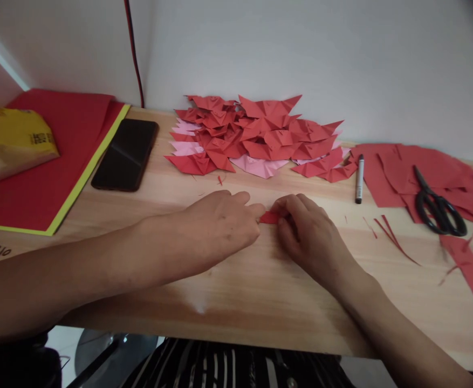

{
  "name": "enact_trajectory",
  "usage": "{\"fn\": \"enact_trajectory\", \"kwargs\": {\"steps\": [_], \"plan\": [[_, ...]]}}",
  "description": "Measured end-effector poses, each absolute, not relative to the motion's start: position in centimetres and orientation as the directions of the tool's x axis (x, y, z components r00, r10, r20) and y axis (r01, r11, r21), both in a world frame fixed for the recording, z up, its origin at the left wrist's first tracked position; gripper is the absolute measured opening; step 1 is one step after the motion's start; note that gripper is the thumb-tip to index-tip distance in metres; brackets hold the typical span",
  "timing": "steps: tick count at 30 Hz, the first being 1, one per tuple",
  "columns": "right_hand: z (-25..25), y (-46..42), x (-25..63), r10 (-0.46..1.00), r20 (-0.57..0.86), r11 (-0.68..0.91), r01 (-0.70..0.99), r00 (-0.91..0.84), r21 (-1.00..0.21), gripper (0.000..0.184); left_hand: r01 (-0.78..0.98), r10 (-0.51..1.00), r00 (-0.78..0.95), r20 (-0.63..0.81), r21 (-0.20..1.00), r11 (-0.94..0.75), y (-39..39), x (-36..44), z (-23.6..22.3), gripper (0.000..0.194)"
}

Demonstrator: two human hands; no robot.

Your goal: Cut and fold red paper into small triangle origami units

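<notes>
Between my two hands a small piece of red paper (268, 217) lies low on the wooden table, mostly covered by fingers. My left hand (230, 229) is closed, knuckles up, with its fingertips on the paper's left end. At the right end, my right hand (307, 226) pinches the paper between thumb and curled fingers. Just beyond my hands lies a pile of folded red paper shapes (268, 137) with pointed ends, and some pink folded papers (259, 166) show among them.
A marker (359, 179), black-handled scissors (438, 207), red paper sheets (393, 178) and thin scraps (398, 240) lie to the right. Leftward are a phone (126, 154), large red sheets (70, 140) and a yellow packet (13, 141). A wall (301, 59) stands behind.
</notes>
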State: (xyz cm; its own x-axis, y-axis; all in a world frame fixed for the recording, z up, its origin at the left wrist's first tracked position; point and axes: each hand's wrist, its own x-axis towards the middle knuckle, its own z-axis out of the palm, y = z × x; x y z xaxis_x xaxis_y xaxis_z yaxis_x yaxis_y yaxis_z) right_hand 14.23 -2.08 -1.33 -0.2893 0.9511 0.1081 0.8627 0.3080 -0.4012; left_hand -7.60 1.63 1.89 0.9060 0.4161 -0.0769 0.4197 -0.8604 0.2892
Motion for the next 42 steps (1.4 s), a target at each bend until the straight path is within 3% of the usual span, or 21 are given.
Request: {"fn": "enact_trajectory", "kwargs": {"steps": [6, 12, 15, 21, 24, 31, 37, 42], "plan": [[-1.1, -2.1, 14.0, 0.955, 0.1, 0.294, 0.849, -0.279, -0.439, 0.01, 0.448, 0.442, 0.892, -0.092, 0.304, -0.841, 1.3, -8.1, 2.5, 0.025], [-1.2, -2.1, 13.4, 0.958, 0.128, 0.286, 0.897, -0.257, -0.338, 0.008, 0.45, 0.45, 0.889, -0.081, 0.333, -0.829, 1.4, -7.9, 2.2, 0.026], [-1.3, -2.0, 13.5, 0.956, 0.124, 0.294, 0.889, -0.267, -0.351, 0.001, 0.445, 0.441, 0.893, -0.089, 0.324, -0.835, 1.3, -8.0, 2.3, 0.027], [-1.2, -2.0, 13.9, 0.954, 0.112, 0.3, 0.868, -0.278, -0.396, 0.011, 0.446, 0.437, 0.894, -0.101, 0.296, -0.845, 1.2, -8.4, 2.6, 0.026], [-1.2, -2.0, 14.0, 0.954, 0.109, 0.3, 0.867, -0.28, -0.397, 0.01, 0.43, 0.426, 0.902, -0.075, 0.259, -0.865, 1.1, -8.1, 2.2, 0.027], [-1.1, -1.9, 13.9, 0.953, 0.115, 0.303, 0.865, -0.281, -0.4, 0.009, 0.433, 0.432, 0.901, -0.042, 0.043, -0.9, 1.0, -6.0, 0.4, 0.025], [-1.1, -2.0, 13.9, 0.954, 0.109, 0.3, 0.86, -0.281, -0.413, 0.007, 0.437, 0.435, 0.899, -0.046, 0.051, -0.898, 0.7, -6.2, 1.6, 0.03], [-1.2, -2.0, 13.5, 0.959, 0.118, 0.284, 0.905, -0.259, -0.316, 0.013, 0.443, 0.442, 0.896, -0.04, 0.021, -0.896, 0.4, -6.4, 1.9, 0.034]]}}
